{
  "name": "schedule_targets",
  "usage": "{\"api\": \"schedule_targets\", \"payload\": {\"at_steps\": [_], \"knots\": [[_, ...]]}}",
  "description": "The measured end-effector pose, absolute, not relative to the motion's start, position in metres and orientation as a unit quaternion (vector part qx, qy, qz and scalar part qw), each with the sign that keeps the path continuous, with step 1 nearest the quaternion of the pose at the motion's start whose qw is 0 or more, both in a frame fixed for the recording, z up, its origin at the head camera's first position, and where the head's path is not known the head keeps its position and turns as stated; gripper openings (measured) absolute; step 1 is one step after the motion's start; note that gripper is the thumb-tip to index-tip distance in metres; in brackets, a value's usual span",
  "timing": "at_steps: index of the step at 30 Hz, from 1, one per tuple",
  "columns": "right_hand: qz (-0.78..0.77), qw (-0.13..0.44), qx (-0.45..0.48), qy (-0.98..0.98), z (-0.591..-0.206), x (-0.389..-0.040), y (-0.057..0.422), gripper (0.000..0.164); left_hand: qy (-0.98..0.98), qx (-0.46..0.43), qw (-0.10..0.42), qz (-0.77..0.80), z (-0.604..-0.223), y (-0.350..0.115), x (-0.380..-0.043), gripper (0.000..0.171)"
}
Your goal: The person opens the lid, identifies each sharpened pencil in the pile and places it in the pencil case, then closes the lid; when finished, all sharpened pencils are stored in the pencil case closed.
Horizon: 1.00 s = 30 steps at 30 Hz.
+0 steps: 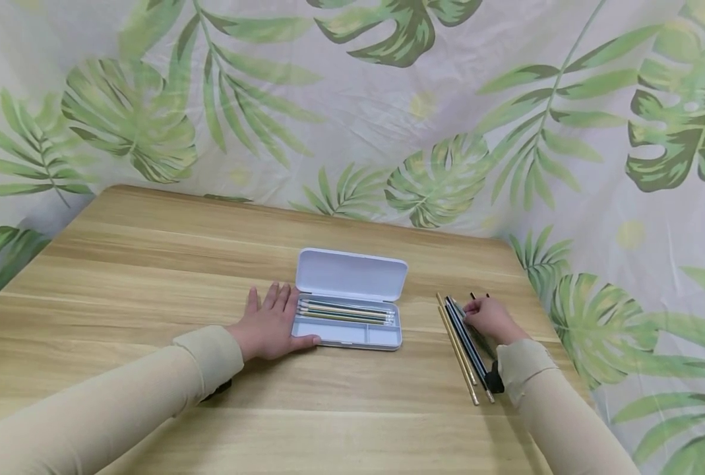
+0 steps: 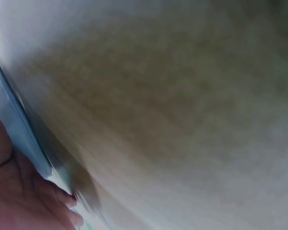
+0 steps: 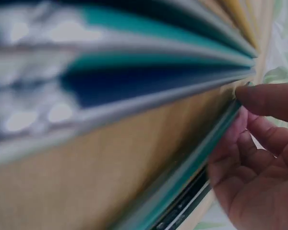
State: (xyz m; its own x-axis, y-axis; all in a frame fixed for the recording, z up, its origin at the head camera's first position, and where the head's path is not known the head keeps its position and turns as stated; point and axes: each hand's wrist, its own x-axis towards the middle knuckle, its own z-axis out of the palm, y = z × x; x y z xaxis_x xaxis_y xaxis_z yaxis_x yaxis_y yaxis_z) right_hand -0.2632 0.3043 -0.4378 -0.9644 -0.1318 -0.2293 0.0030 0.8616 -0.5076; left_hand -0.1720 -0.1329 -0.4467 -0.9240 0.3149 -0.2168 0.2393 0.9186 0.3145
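A pale blue pencil case [image 1: 352, 274] lies with its lid up, and several pencils [image 1: 346, 313] rest in its back compartment. My left hand [image 1: 269, 326] is flat at the case's left end, fingers spread and thumb along the front corner; the left wrist view shows the palm beside the case wall [image 2: 19, 122]. At the right, my right hand [image 1: 493, 318] pinches the far end of a teal pencil [image 3: 182, 167] between thumb and fingers. Left of that hand lie several loose pencils [image 1: 460, 343], some gold, some dark. Dark pencil tips show beyond the knuckles.
The wooden table [image 1: 150, 277] carries the case and pencils. A leaf-print cloth [image 1: 352, 119] hangs behind it and down the right side. In the case front are two shallow compartments [image 1: 331, 331] split by a divider. A black wrist strap piece [image 1: 493, 379] sits by the right sleeve.
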Motion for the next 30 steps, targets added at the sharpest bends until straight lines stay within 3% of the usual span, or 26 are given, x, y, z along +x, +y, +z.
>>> {"api": "schedule_targets", "payload": {"at_steps": [10,17,30], "knots": [[-0.475,0.111,-0.013,0.873,-0.406,-0.27,0.292,0.042,0.969,0.15,0.121,0.156,-0.454,-0.135,-0.173,0.116],[-0.501,0.139,-0.054,0.853,-0.38,-0.278,0.269,0.055,0.97,0.149,0.119,0.15,-0.454,-0.134,-0.173,0.113],[-0.527,0.203,-0.154,0.811,-0.362,-0.283,0.212,0.044,0.973,0.152,0.098,0.144,-0.47,-0.139,-0.178,0.119]]}}
